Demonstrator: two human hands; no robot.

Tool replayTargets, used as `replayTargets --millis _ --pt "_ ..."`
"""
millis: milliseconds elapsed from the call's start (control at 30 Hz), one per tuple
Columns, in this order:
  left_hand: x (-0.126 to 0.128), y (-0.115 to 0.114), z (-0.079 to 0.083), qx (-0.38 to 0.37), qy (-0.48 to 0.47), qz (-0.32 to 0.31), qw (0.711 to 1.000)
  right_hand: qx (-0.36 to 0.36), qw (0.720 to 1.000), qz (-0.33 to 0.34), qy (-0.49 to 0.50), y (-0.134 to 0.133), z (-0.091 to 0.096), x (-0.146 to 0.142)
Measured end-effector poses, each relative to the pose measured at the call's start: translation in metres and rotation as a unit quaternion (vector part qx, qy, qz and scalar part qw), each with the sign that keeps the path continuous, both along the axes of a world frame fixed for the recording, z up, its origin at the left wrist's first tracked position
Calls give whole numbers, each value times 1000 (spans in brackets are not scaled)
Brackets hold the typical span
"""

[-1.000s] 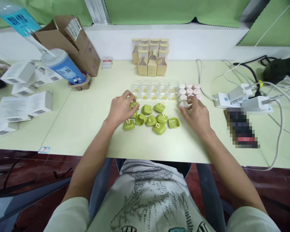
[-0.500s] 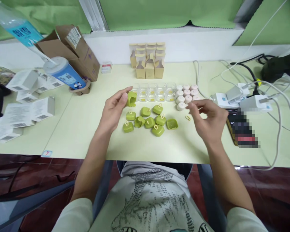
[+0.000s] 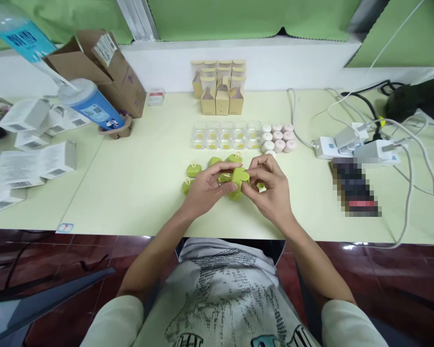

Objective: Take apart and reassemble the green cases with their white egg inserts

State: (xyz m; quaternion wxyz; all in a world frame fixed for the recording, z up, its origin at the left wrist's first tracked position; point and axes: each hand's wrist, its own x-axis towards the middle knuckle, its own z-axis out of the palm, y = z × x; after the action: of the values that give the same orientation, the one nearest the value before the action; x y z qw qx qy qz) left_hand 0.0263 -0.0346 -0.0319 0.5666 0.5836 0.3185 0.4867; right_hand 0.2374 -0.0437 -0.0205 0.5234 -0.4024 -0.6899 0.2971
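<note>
My left hand grips a small green case with a split, petal-like flap, held just above the table. The fingers of my right hand are pinched at the case's right edge; whether a small part is also between them is hidden. Around and behind my hands lie more green cases, several with a pale yellow loop on top. My hands cover part of this group.
Clear trays with yellow dots stand beyond my hands, beside white and pink round pieces. Open kraft boxes are at the wall. A phone, power strip and cables lie right; white boxes and a blue cup left.
My left hand has brought the green case right and toward me. My right hand has moved left from beside the round pieces and now meets the left hand at the case.
</note>
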Motion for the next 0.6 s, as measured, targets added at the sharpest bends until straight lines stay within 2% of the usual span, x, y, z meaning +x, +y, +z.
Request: replayTargets --millis 300,400,500,600 --pt "-1 1 0 -30 20 -30 999 -25 999 33 -7 5 -8 3" --pt "-7 2 3 -8 44 -23 999 -25 999 34 -10 5 -1 10" --pt "-25 8 7 40 92 33 994 -1 999 0 -40 7 12 33" --pt "-53 21 8 100 173 150 968 46 983 -101 -146 17 16 73"
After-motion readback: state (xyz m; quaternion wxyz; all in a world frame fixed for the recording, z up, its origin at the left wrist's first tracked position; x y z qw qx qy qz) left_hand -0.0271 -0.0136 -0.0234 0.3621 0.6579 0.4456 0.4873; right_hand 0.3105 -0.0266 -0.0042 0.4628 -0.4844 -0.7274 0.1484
